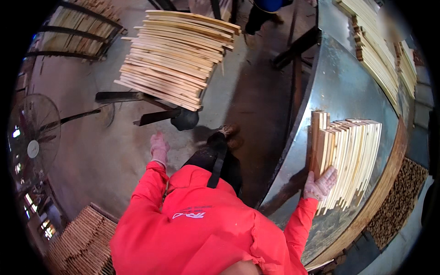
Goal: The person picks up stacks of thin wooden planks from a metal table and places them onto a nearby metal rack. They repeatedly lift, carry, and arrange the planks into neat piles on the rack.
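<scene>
A row of pale wooden slats (350, 160) stands packed side by side on the metal table (293, 176) at my right. At its left end are darker, browner pieces (316, 145). My right hand (321, 183), in a light work glove, lies against the near left part of this row, fingers spread over the wood rather than wrapped round it. My left hand (159, 147), also gloved, hangs in the air over the floor at my left, holding nothing, its fingers loosely stretched. Beyond it, a large stack of long wooden slats (169, 59) rests on a dark metal stand (158, 117).
More slats (376, 59) lie along the table's far right side. A wooden rail (380, 206) edges the table. A floor fan (33, 149) stands at left, above another slat stack (82, 243). A person (261, 16) is at the far side, near a dark beam (295, 48).
</scene>
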Action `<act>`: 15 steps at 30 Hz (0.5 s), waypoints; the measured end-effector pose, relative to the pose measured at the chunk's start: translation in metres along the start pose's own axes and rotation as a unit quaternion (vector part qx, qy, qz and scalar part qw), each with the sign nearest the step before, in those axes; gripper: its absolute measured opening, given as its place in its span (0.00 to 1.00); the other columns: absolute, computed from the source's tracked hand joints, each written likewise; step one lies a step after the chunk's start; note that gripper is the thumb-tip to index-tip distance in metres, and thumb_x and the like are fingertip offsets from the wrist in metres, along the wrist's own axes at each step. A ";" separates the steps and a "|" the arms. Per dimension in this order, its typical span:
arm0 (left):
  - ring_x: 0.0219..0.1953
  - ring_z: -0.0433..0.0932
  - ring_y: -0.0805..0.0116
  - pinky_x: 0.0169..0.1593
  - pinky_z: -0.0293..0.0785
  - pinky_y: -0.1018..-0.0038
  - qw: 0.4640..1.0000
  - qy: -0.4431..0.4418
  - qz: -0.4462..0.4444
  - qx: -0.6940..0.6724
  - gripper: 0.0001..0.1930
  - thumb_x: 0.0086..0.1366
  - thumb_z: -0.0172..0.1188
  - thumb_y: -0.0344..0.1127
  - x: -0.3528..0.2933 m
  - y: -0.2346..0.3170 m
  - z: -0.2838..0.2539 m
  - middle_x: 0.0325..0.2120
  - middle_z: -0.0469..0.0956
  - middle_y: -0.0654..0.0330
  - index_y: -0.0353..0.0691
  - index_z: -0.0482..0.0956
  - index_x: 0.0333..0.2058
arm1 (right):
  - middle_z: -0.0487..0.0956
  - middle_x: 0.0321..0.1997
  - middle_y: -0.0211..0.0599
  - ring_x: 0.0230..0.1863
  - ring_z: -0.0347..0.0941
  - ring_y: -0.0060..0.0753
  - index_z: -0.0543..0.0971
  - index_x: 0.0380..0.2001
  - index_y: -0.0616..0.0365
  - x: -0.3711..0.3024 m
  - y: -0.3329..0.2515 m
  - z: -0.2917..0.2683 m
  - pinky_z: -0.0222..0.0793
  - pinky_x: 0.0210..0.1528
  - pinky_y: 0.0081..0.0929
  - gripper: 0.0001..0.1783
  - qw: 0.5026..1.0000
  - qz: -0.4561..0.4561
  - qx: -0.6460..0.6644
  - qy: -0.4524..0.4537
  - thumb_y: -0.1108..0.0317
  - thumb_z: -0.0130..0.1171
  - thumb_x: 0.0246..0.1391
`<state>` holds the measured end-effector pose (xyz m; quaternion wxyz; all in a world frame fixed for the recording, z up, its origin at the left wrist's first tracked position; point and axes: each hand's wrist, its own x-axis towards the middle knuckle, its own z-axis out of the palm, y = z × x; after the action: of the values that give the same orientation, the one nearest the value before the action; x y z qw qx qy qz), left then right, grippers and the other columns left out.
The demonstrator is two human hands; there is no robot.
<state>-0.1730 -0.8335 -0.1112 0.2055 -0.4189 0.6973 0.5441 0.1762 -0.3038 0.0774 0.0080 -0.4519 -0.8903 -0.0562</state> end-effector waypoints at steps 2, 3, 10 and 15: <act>0.42 0.74 0.63 0.45 0.72 0.64 0.988 0.004 0.024 -0.150 0.30 0.66 0.47 0.60 0.003 0.028 -0.009 0.44 0.75 0.59 0.43 0.67 0.57 | 0.56 0.69 0.57 0.70 0.51 0.60 0.54 0.68 0.58 -0.014 0.015 0.007 0.45 0.70 0.50 0.49 0.999 -0.015 -0.015 0.027 0.53 0.66 0.47; 0.45 0.73 0.62 0.48 0.70 0.64 0.981 0.037 0.046 -0.184 0.30 0.66 0.47 0.61 -0.030 0.057 0.015 0.47 0.74 0.59 0.44 0.68 0.56 | 0.55 0.70 0.56 0.70 0.50 0.59 0.53 0.68 0.58 -0.018 0.021 0.009 0.46 0.71 0.49 0.51 0.998 -0.019 -0.041 0.035 0.53 0.66 0.46; 0.28 0.69 0.73 0.35 0.69 0.70 0.962 0.082 0.188 -0.178 0.20 0.67 0.50 0.58 -0.021 0.140 0.002 0.27 0.70 0.68 0.50 0.70 0.46 | 0.60 0.68 0.53 0.68 0.58 0.54 0.55 0.68 0.60 -0.011 -0.120 -0.056 0.54 0.67 0.42 0.43 0.980 -0.067 0.158 0.097 0.62 0.63 0.53; 0.33 0.70 0.71 0.39 0.69 0.70 0.905 0.155 0.152 -0.366 0.23 0.67 0.50 0.57 0.060 0.248 -0.062 0.32 0.70 0.65 0.49 0.69 0.53 | 0.74 0.57 0.52 0.58 0.72 0.47 0.65 0.61 0.68 -0.010 -0.338 -0.079 0.64 0.61 0.35 0.30 0.831 -0.184 0.524 -0.031 0.65 0.56 0.58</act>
<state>-0.3969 -0.8987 0.0095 -0.1585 -0.4328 0.5275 0.7137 -0.0936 -0.5181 0.1243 0.2056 -0.2089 -0.8527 0.4324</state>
